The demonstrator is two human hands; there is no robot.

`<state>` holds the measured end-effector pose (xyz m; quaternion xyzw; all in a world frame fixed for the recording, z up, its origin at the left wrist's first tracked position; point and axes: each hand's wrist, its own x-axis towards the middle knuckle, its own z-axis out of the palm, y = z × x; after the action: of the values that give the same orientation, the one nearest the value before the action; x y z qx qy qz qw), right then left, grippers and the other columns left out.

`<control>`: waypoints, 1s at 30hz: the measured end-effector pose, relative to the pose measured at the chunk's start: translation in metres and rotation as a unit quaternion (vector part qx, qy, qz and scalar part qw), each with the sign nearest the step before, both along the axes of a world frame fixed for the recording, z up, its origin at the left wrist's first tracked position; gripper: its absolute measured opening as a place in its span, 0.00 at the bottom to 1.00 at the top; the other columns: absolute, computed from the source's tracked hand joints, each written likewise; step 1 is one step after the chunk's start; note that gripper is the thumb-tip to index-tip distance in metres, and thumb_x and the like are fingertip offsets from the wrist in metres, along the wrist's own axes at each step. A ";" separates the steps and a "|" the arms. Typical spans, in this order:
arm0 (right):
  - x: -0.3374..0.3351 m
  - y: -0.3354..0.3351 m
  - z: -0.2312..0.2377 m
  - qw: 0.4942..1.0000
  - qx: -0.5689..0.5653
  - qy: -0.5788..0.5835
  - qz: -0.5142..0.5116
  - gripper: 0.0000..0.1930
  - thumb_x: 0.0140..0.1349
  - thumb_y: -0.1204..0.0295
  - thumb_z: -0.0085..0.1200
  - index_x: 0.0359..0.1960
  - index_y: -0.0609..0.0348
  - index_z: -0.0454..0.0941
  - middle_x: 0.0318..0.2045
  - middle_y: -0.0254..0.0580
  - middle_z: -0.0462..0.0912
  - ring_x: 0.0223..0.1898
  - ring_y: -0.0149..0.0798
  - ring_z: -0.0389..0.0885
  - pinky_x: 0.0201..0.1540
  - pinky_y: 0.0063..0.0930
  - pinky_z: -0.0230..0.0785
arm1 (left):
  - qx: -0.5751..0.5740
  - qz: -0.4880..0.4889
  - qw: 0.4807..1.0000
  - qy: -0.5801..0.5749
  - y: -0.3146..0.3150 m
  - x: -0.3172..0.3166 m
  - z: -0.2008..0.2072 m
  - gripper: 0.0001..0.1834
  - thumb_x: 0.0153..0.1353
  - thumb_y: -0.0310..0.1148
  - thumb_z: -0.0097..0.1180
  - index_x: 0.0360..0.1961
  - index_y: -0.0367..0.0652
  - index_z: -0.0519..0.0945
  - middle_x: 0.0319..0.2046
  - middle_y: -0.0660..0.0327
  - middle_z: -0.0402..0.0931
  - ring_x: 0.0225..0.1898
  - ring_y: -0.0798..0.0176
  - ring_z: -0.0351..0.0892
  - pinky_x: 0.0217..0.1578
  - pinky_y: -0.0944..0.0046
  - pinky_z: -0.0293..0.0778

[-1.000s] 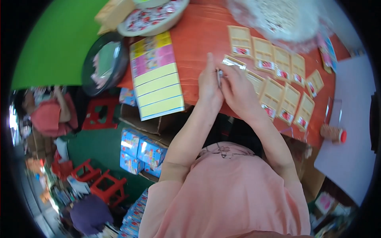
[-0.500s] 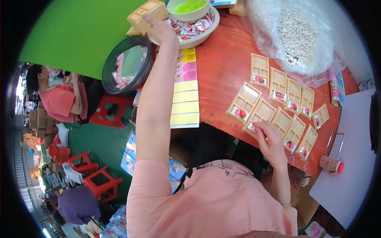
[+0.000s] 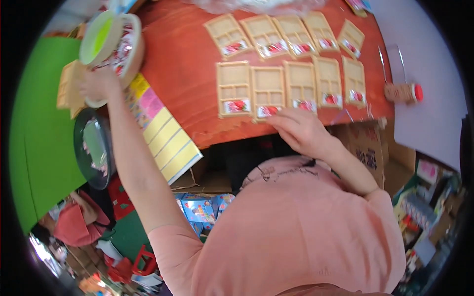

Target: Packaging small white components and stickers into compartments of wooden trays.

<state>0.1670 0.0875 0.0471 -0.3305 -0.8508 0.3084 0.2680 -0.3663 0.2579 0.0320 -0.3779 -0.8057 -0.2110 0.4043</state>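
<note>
The left hand point(image 3: 101, 83) is hovering by ten-o'clock trays point(image 3: 67, 85), grip too blurred to tell; the half-open, empty-looking right hand point(image 3: 302, 130) should be gently pressing the packet point(image 3: 266, 111) flat.

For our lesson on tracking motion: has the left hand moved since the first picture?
Yes: the left hand went left, from right of the yellow-and-pink sheet toward the large basin.

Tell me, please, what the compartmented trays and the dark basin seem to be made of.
Compartmented trays: probably moulded plastic, beige with a low sheen; rims and dividers look one-piece. Dark basin: likely smooth, glossy plastic, judging by pale glints on its wall, though possibly glass.
</note>
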 end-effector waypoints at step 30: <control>0.053 0.112 -0.027 0.926 0.221 -0.104 -0.287 0.16 0.66 0.69 0.55 0.54 0.58 0.78 0.59 0.53 0.74 0.60 0.56 0.73 0.61 0.48 0.64 | -0.170 -0.425 0.846 -0.273 -0.078 0.332 -0.030 0.20 0.66 0.42 0.57 0.54 0.40 0.80 0.68 0.41 0.63 0.68 0.35 0.61 0.64 0.33 0.59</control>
<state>0.2204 0.1994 0.0201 -0.5229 -0.7895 -0.0140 0.3210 -0.0341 0.1800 0.0017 -0.6737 -0.6670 -0.3165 -0.0316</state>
